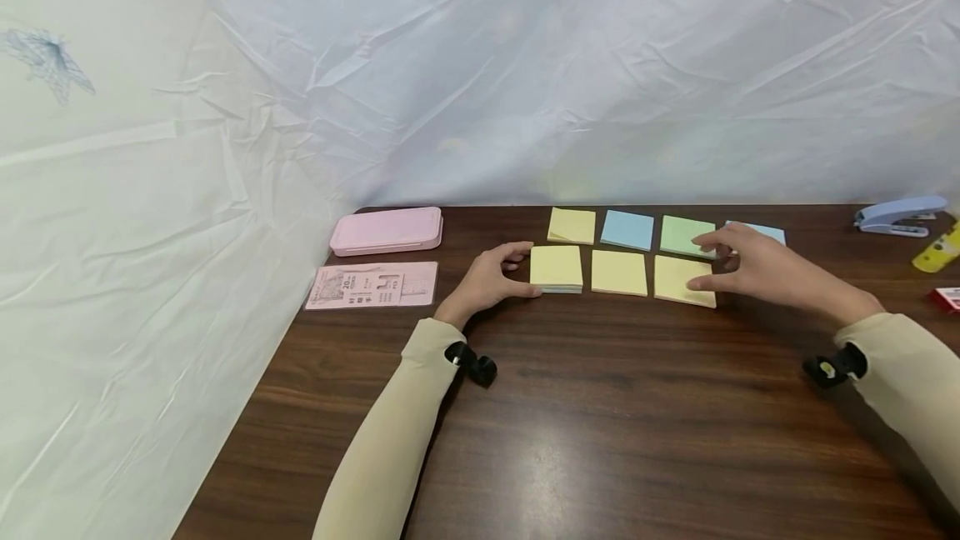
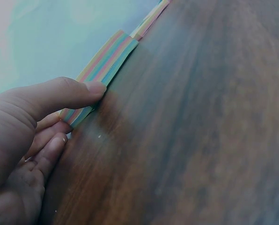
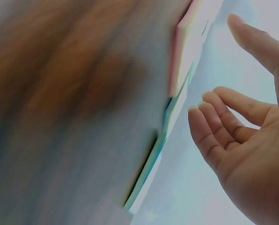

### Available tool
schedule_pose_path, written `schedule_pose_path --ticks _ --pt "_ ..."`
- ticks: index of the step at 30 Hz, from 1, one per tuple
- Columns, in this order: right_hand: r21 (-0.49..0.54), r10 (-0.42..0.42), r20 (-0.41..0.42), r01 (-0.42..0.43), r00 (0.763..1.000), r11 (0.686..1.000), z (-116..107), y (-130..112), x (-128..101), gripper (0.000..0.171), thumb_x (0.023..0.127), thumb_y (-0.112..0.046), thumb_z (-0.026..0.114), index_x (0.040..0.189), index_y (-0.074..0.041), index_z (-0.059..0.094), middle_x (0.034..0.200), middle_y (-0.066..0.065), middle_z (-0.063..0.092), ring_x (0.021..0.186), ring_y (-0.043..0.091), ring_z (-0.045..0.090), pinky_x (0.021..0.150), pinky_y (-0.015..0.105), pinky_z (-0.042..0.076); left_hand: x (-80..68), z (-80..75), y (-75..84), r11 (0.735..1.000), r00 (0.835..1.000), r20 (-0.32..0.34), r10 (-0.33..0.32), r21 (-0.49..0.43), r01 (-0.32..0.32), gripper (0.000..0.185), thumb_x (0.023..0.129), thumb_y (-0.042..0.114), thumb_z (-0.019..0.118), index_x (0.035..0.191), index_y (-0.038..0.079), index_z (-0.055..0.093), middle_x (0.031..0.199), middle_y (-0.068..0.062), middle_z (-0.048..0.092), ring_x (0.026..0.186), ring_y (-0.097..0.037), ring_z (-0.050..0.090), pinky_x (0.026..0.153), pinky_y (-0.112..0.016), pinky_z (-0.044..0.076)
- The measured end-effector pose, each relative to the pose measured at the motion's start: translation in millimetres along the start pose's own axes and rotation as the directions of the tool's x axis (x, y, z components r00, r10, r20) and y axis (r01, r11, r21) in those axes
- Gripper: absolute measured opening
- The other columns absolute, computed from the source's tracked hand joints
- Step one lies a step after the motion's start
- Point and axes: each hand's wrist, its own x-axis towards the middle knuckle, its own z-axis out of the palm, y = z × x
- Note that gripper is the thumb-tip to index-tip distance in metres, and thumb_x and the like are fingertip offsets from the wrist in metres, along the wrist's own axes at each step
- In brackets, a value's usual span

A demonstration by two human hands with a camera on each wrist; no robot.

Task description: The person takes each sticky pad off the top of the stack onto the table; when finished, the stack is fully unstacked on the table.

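Now: left hand (image 1: 491, 277) at the left edge of the yellow-topped sticky-note pad (image 1: 557, 268), thumb against the near side and curled fingers on the far side, pinching the striped multicolour stack. Pad lying flat on the dark wooden surface (image 1: 600, 423), leftmost in the front row of three. Right hand (image 1: 753, 263) hovering above the right end of the rows, fingers loosely spread and slightly bent, holding nothing; thumb just above the right yellow note (image 1: 678, 280), fingertips over the green note (image 1: 681, 235). Middle yellow note (image 1: 618, 272) between the two hands. Back row: yellow note (image 1: 572, 225), blue note (image 1: 627, 229), then the green one, and a pale blue note (image 1: 768, 232) partly hidden behind the right hand. Off to the left, pink case (image 1: 386, 230) and pink printed card (image 1: 372, 285); far right, blue stapler (image 1: 896, 215).
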Motion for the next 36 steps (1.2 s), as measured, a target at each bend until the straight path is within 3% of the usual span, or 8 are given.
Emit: schedule_pose_path --ticks 11,22,29,36 --pt "0.114 -0.032 0.047 0.027 0.998 0.993 13.2 -34.9 30.5 0.076 0.094 -0.043 0.084 0.15 0.0 0.056 0.142 0.018 0.051 0.127 0.04 0.057 0.099 0.062 0.052 -0.5 0.2 -0.5 1.0 1.0 -0.002 -0.002 0.005 0.002 0.079 0.086 0.022 0.093 0.156 0.014 0.056 0.148 -0.008 0.06 0.131 -0.025 0.058 0.108 -0.036 0.049" --pt "0.162 -0.141 0.08 0.127 0.987 0.979 34.6 -66.2 63.1 0.077 0.093 -0.04 0.085 0.149 0.003 0.056 0.148 0.022 0.054 0.13 0.04 0.056 0.104 0.06 0.049 -1.7 0.7 0.6 1.0 1.0 0.005 -0.008 0.001 0.008 0.079 0.087 0.022 0.092 0.157 0.014 0.055 0.149 -0.007 0.059 0.132 -0.025 0.057 0.109 -0.036 0.049" --pt "0.16 -0.137 0.126 0.117 0.982 0.98 49.4 -74.6 79.5 0.081 0.091 -0.047 0.085 0.151 0.0 0.056 0.148 0.021 0.054 0.13 0.039 0.055 0.104 0.061 0.049 -1.6 1.1 -0.1 1.0 1.0 0.006 -0.006 0.0 0.006 0.079 0.087 0.022 0.092 0.156 0.015 0.055 0.148 -0.007 0.059 0.132 -0.024 0.057 0.109 -0.036 0.049" --pt "0.148 -0.175 0.138 0.154 0.975 0.977 58.5 -77.3 90.7 0.083 0.091 -0.045 0.086 0.15 0.005 0.056 0.146 0.024 0.056 0.13 0.04 0.054 0.103 0.06 0.049 -0.7 0.6 0.4 1.0 1.0 -0.003 -0.001 0.006 0.001 0.079 0.086 0.021 0.092 0.156 0.013 0.055 0.148 -0.008 0.06 0.131 -0.025 0.058 0.108 -0.037 0.05"
